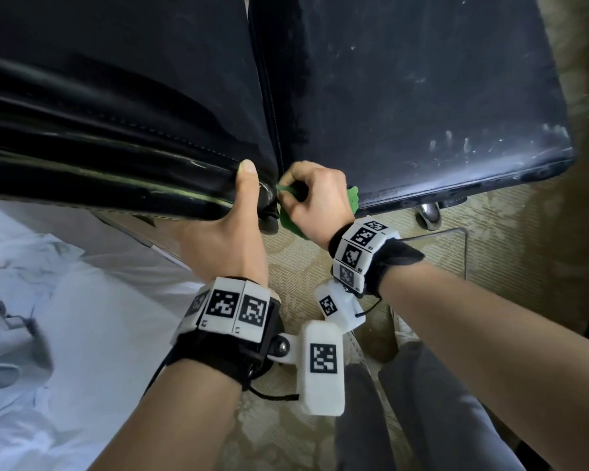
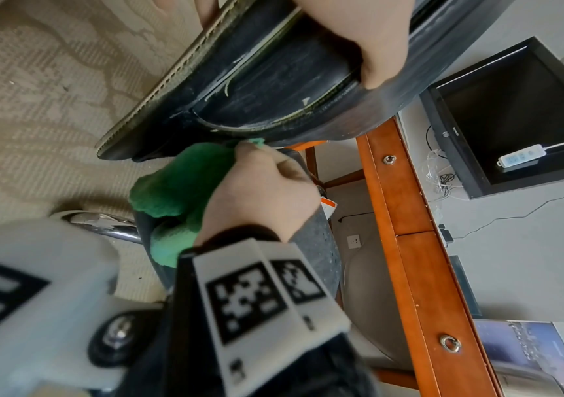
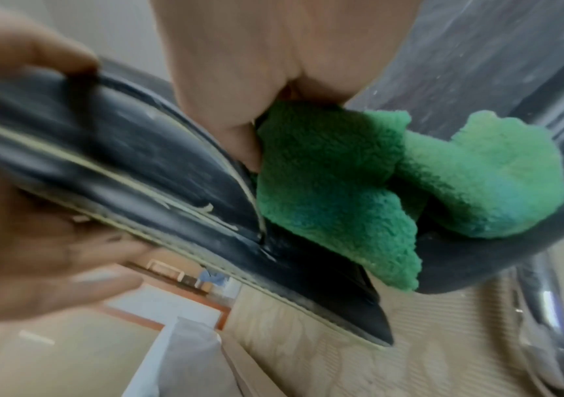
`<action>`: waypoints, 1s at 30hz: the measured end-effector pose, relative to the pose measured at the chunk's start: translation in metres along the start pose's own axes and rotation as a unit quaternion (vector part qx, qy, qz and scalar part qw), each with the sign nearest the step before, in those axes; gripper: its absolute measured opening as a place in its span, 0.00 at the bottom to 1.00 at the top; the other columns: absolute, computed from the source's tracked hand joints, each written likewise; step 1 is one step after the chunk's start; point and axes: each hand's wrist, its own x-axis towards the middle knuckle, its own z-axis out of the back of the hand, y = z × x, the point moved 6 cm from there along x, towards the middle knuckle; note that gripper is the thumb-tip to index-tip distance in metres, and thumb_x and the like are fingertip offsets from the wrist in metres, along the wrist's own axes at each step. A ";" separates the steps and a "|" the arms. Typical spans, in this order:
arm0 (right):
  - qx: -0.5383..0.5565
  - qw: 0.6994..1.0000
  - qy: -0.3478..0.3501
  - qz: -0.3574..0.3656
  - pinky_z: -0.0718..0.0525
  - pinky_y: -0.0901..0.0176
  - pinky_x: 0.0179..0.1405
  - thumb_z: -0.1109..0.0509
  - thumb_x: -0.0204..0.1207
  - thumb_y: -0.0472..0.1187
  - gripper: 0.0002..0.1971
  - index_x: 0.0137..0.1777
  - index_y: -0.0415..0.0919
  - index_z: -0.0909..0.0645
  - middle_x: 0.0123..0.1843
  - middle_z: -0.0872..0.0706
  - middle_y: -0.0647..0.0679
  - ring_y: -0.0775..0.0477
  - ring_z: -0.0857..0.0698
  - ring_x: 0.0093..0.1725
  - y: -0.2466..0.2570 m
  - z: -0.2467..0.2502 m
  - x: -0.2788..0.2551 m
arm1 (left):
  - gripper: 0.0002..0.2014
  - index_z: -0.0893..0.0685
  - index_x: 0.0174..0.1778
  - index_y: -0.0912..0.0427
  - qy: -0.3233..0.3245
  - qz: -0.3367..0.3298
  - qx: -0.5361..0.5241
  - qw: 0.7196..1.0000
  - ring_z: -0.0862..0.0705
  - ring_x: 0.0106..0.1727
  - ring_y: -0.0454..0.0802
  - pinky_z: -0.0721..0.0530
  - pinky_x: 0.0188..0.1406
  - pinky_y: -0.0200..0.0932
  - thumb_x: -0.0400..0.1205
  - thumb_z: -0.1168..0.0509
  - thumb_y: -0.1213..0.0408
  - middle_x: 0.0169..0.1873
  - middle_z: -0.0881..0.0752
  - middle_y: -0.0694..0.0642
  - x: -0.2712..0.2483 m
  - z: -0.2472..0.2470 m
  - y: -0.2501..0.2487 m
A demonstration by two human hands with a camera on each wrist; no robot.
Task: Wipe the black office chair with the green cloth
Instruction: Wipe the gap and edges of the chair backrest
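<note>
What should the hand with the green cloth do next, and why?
Probably draw the green cloth along the crease where the chair's backrest meets the seat. The right hand pinches the cloth at that gap, while the left hand grips the backrest's lower edge, steadying it. Pale dust and smears show on the seat, so that surface likely follows.

The right hand (image 3: 274, 67) pinches the green cloth (image 3: 358, 188) against the black office chair (image 3: 138, 166); the left hand (image 3: 19, 215) grips the chair's stitched edge beside it, above patterned carpet (image 3: 375, 362).
</note>
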 end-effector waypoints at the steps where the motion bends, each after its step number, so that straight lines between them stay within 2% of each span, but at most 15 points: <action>1: -0.017 1.000 0.021 -0.008 0.20 0.66 0.40 0.28 0.66 0.27 0.05 0.39 0.36 0.14 0.38 0.13 0.48 0.51 0.17 0.37 -0.003 -0.005 0.002 | 0.15 0.19 0.46 0.38 0.000 0.004 -0.001 1.000 0.17 0.45 0.19 0.24 0.47 0.19 0.71 0.22 0.41 0.36 0.14 0.23 0.002 0.001 0.001; 3: -0.029 0.999 0.037 -0.019 0.20 0.65 0.39 0.29 0.66 0.27 0.06 0.38 0.37 0.14 0.38 0.13 0.48 0.50 0.17 0.37 -0.006 -0.008 0.003 | 0.22 0.15 0.50 0.42 -0.002 0.008 0.003 1.000 0.16 0.46 0.21 0.20 0.51 0.24 0.67 0.24 0.35 0.39 0.12 0.26 0.004 0.001 0.003; 5: -0.005 0.999 0.021 -0.026 0.22 0.73 0.36 0.30 0.68 0.27 0.06 0.38 0.37 0.14 0.37 0.14 0.50 0.51 0.17 0.36 -0.006 -0.003 0.001 | 0.26 0.16 0.55 0.42 -0.006 0.001 0.006 1.000 0.16 0.47 0.21 0.17 0.57 0.30 0.65 0.25 0.33 0.41 0.12 0.28 0.002 0.002 0.001; 7: 0.021 0.999 -0.004 -0.033 0.23 0.78 0.35 0.30 0.70 0.27 0.06 0.38 0.38 0.14 0.35 0.15 0.53 0.55 0.17 0.35 -0.005 0.003 -0.002 | 0.23 0.29 0.51 0.35 -0.010 0.006 0.007 1.000 0.20 0.44 0.15 0.23 0.52 0.20 0.70 0.22 0.42 0.37 0.18 0.19 -0.003 0.002 -0.004; 9: 0.035 0.998 -0.013 -0.041 0.25 0.81 0.34 0.29 0.70 0.27 0.07 0.37 0.38 0.14 0.33 0.15 0.54 0.61 0.19 0.32 -0.005 0.002 -0.004 | 0.28 0.37 0.51 0.35 -0.005 0.001 -0.002 1.000 0.22 0.43 0.11 0.29 0.46 0.14 0.72 0.20 0.48 0.33 0.24 0.15 -0.007 0.002 -0.008; 12: 0.026 0.998 0.007 -0.060 0.30 0.86 0.31 0.30 0.69 0.26 0.07 0.37 0.37 0.14 0.32 0.15 0.53 0.70 0.20 0.30 -0.009 -0.008 -0.002 | 0.30 0.38 0.54 0.35 -0.008 0.003 -0.012 1.000 0.22 0.42 0.12 0.30 0.45 0.13 0.72 0.20 0.48 0.32 0.24 0.12 -0.006 0.002 -0.009; 15: 0.001 0.996 0.027 -0.083 0.32 0.88 0.31 0.30 0.70 0.28 0.08 0.37 0.40 0.14 0.30 0.17 0.54 0.68 0.21 0.29 -0.014 -0.015 0.000 | 0.28 0.38 0.49 0.33 -0.001 -0.006 -0.013 1.000 0.23 0.41 0.10 0.31 0.42 0.12 0.73 0.20 0.50 0.32 0.26 0.08 -0.008 0.002 -0.010; 17: -0.015 0.995 0.044 -0.087 0.31 0.88 0.33 0.29 0.72 0.30 0.08 0.37 0.42 0.14 0.31 0.16 0.54 0.64 0.22 0.31 -0.013 -0.014 0.000 | 0.28 0.34 0.55 0.34 0.002 -0.008 -0.015 1.000 0.21 0.45 0.13 0.28 0.46 0.14 0.71 0.21 0.45 0.39 0.19 0.16 -0.005 0.002 -0.008; 19: -0.023 0.995 0.048 -0.087 0.29 0.86 0.34 0.29 0.73 0.31 0.07 0.38 0.44 0.14 0.33 0.14 0.55 0.60 0.20 0.34 -0.007 -0.006 -0.002 | 0.39 0.29 0.70 0.44 0.013 -0.006 -0.017 1.000 0.18 0.57 0.23 0.21 0.62 0.27 0.67 0.22 0.36 0.55 0.14 0.32 0.000 0.003 -0.005; 20: -0.021 0.995 0.040 -0.085 0.27 0.84 0.36 0.29 0.73 0.32 0.07 0.39 0.44 0.14 0.33 0.14 0.56 0.58 0.18 0.35 -0.002 0.001 -0.003 | 0.45 0.30 0.74 0.51 0.020 -0.014 -0.017 1.000 0.18 0.63 0.30 0.21 0.69 0.35 0.66 0.22 0.35 0.62 0.15 0.39 0.001 0.005 -0.007; 22: -0.008 0.997 0.019 -0.076 0.21 0.76 0.39 0.28 0.74 0.33 0.05 0.39 0.44 0.15 0.33 0.14 0.57 0.57 0.16 0.37 0.010 0.017 -0.008 | 0.45 0.31 0.76 0.54 0.041 -0.022 -0.022 0.999 0.20 0.70 0.37 0.24 0.74 0.42 0.68 0.21 0.38 0.69 0.19 0.45 0.001 0.012 -0.011; 24: -0.003 0.999 0.005 -0.054 0.18 0.69 0.41 0.27 0.74 0.34 0.04 0.40 0.43 0.16 0.33 0.14 0.56 0.57 0.15 0.37 0.026 0.028 -0.015 | 0.42 0.30 0.75 0.53 0.064 -0.008 -0.018 0.998 0.20 0.70 0.42 0.23 0.73 0.44 0.68 0.21 0.42 0.70 0.19 0.48 -0.001 0.021 -0.015; 27: -0.010 0.999 -0.010 -0.045 0.18 0.67 0.41 0.26 0.74 0.36 0.04 0.40 0.45 0.17 0.32 0.14 0.57 0.60 0.16 0.36 0.037 0.034 -0.029 | 0.41 0.30 0.72 0.56 0.078 -0.008 0.016 0.997 0.17 0.66 0.61 0.19 0.69 0.60 0.64 0.25 0.47 0.67 0.18 0.62 0.001 0.035 -0.015; 28: -0.013 0.999 -0.019 -0.049 0.16 0.65 0.42 0.25 0.74 0.36 0.05 0.39 0.45 0.17 0.32 0.14 0.58 0.60 0.16 0.36 0.038 0.033 -0.034 | 0.37 0.28 0.68 0.56 0.080 -0.016 0.038 0.996 0.16 0.63 0.64 0.17 0.65 0.63 0.63 0.27 0.49 0.63 0.17 0.64 0.002 0.040 -0.015; 30: -0.013 0.997 -0.048 -0.054 0.13 0.58 0.44 0.24 0.73 0.35 0.05 0.40 0.44 0.17 0.33 0.13 0.56 0.58 0.15 0.36 0.037 0.032 -0.043 | 0.27 0.27 0.60 0.55 0.096 -0.028 0.074 0.992 0.13 0.57 0.62 0.13 0.57 0.62 0.66 0.28 0.57 0.57 0.14 0.64 0.008 0.046 -0.011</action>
